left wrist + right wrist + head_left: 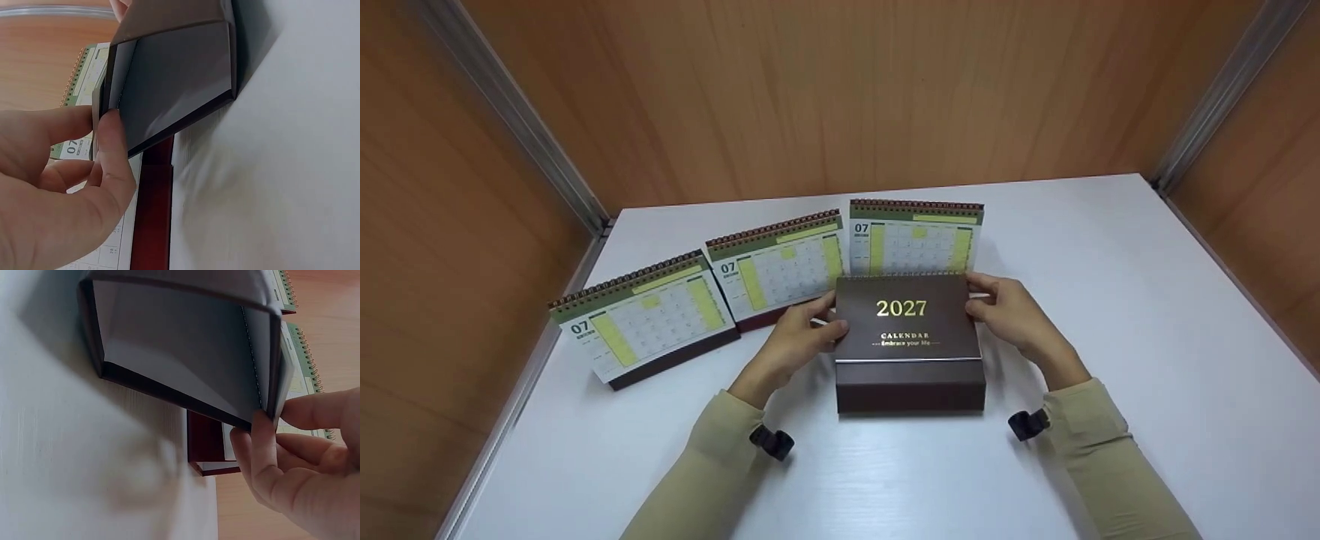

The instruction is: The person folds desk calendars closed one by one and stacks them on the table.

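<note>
A dark brown desk calendar (910, 375) with gold "2027" lettering stands on the white table between both hands. My left hand (795, 337) pinches its left edge near the upper part, thumb on one side and fingers on the other. On the opposite edge, close to the spiral binding, my right hand (1014, 313) pinches in the same way. In the left wrist view the fingers (115, 163) grip the panel's side, and the hollow of the folded stand (174, 79) shows. The right wrist view shows the right hand (309, 467) at the other end of that hollow.
Three calendars open to month 07 stand in a row: one at the left (649, 322), one in the middle (784, 266), and one directly behind the brown calendar (915, 240). Wooden panels (840, 97) enclose the white table (1147, 337) at the back and sides.
</note>
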A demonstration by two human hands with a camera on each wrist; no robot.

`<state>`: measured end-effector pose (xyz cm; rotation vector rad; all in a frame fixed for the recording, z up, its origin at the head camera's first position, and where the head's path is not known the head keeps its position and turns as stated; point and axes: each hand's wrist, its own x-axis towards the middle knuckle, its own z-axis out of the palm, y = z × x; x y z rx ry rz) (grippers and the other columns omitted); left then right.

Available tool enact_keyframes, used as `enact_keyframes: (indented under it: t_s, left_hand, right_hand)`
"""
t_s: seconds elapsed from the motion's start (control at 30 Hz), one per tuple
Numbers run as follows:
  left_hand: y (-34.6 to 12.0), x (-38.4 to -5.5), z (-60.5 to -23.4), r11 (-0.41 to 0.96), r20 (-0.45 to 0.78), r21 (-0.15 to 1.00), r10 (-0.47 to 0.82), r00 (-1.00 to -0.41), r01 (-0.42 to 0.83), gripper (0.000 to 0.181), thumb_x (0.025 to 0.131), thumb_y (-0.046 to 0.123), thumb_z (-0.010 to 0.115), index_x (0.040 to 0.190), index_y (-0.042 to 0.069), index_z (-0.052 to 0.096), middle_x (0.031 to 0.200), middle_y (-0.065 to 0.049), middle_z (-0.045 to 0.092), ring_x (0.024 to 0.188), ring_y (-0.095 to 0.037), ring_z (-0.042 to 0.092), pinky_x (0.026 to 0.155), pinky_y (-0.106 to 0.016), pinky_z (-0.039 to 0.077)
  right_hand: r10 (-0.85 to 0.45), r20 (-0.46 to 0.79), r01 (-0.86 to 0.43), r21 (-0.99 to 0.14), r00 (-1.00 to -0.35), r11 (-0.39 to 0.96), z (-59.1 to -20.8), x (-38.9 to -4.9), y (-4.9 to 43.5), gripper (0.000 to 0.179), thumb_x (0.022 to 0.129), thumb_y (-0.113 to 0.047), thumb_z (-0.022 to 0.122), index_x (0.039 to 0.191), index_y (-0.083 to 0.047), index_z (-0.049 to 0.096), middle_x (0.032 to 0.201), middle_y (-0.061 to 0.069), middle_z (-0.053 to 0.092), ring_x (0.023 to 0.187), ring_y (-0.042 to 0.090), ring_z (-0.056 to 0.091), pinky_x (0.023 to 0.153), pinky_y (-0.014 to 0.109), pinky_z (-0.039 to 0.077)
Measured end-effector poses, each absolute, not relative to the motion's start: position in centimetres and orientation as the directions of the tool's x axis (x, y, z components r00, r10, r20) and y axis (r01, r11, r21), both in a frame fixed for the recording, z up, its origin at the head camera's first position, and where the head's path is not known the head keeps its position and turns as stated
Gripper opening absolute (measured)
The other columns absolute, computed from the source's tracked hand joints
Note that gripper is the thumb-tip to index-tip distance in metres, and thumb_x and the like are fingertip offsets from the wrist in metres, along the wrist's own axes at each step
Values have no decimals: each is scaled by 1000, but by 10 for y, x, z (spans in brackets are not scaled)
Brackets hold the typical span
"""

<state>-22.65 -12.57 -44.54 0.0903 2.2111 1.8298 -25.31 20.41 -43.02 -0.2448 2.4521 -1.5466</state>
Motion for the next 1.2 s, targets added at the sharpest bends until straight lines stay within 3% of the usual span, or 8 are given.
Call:
enact_keyframes:
  t_s: [0.47, 0.87, 1.2]
  left_hand:
    - [-127, -228, -455, 307, -198, 944, 237, -951, -120, 69, 103, 11, 70, 163, 2, 39, 123, -14, 62, 105, -21, 66, 89, -34, 62]
    - [-129, -230, -460, 382, -212, 918, 246, -946, -107, 67, 102, 17, 72, 161, 4, 44, 119, -10, 66, 104, -21, 65, 84, -32, 57]
    - [-130, -231, -464, 405, -214, 909, 254, -943, -97, 58, 102, 18, 74, 156, 11, 55, 113, -9, 67, 107, -23, 60, 90, -35, 52]
  right_hand:
    - [-316, -145, -10, -898, -938, 440, -439, -254, 204, 61, 104, 3, 53, 161, 8, 33, 155, 30, 51, 137, 41, 59, 108, 38, 54]
    - [-329, -162, 0, -897, -930, 442, -447, -257, 205, 60, 101, 4, 55, 159, 9, 38, 150, 31, 55, 134, 43, 60, 100, 35, 58]
    - [-330, -202, 32, -890, -922, 454, -453, -259, 206, 58, 103, 2, 54, 157, 13, 38, 154, 33, 50, 137, 44, 57, 106, 42, 56]
